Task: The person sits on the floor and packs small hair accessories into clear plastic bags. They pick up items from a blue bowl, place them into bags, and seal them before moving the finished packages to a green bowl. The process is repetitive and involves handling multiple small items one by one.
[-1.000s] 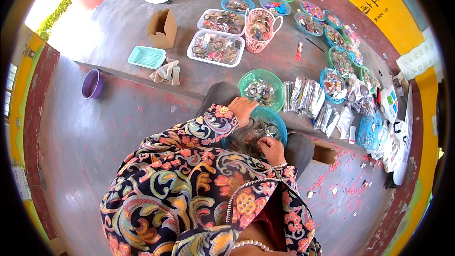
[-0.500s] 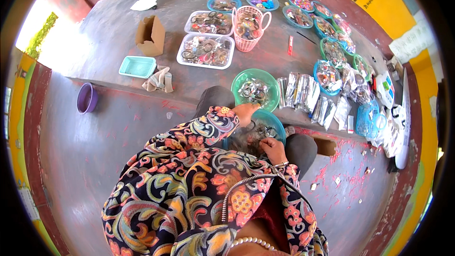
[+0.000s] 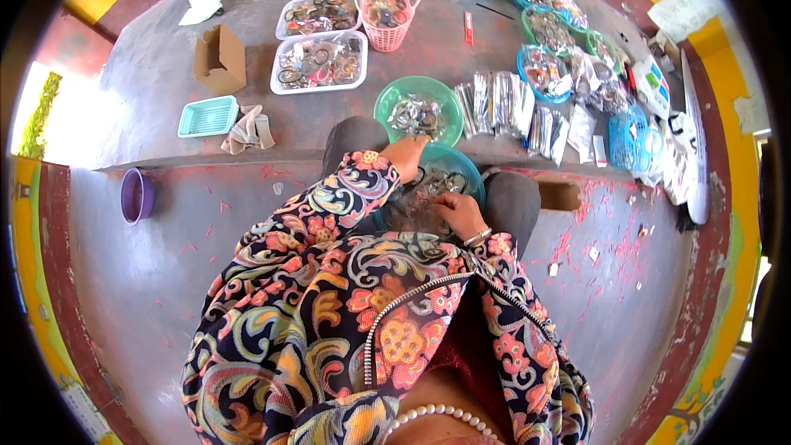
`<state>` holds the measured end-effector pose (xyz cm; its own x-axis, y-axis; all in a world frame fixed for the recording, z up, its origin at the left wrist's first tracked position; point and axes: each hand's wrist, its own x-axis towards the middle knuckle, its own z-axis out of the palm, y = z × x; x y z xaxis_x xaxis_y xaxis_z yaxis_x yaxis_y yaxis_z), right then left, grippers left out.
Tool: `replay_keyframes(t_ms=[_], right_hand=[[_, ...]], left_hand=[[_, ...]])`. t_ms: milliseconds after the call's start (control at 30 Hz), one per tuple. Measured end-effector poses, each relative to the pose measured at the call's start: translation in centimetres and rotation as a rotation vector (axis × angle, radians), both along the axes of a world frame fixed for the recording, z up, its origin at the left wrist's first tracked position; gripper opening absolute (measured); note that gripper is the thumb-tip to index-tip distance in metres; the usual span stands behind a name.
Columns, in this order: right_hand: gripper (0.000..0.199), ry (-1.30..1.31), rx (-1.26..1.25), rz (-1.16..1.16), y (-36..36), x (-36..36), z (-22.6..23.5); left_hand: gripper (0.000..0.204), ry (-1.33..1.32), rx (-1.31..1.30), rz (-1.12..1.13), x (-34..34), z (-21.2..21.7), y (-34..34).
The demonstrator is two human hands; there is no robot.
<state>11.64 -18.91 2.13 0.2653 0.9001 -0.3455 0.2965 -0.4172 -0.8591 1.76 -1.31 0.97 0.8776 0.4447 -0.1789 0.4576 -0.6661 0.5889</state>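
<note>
My left hand (image 3: 404, 158) is at the near rim of a green basin (image 3: 453, 103), its fingers pressed together; anything in them is hidden. In that basin lies a pile of small items in clear packets (image 3: 414, 118). Between my knees sits a blue basin (image 3: 471, 171), close against the green one. Small dark and shiny pieces (image 3: 416, 198), some in clear plastic, fill it. My right hand (image 3: 461, 216) reaches over its right side with bent, closed fingers at the pile; what they grip is too small to make out.
Right of the green basin lie bundles of silvery packets (image 3: 498, 103). White trays (image 3: 356, 78), a pink basket (image 3: 387, 33) and several round baskets stand farther back. To the left are a cardboard box (image 3: 221, 66), a mint tray (image 3: 208, 118), a cloth (image 3: 247, 129) and a purple tub (image 3: 137, 196).
The whole view has shifted, so the platform and its things appear higher and farther left. Both hands stay around the two basins, fingers still closed.
</note>
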Motion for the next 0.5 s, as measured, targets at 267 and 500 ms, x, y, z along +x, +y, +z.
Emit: replay_keyframes(t_ms=[267, 500], right_hand=[[0.015, -0.038, 0.047, 0.006, -0.6, 1.0, -1.7], [0.014, -0.069, 0.074, -0.030, -0.1, 0.6, -0.4]], left_hand=[[0.048, 0.124, -0.027, 0.020, -0.1, -1.3, -1.2], [0.036, 0.129, 0.232, -0.145, 1.1, -1.1, -0.2]])
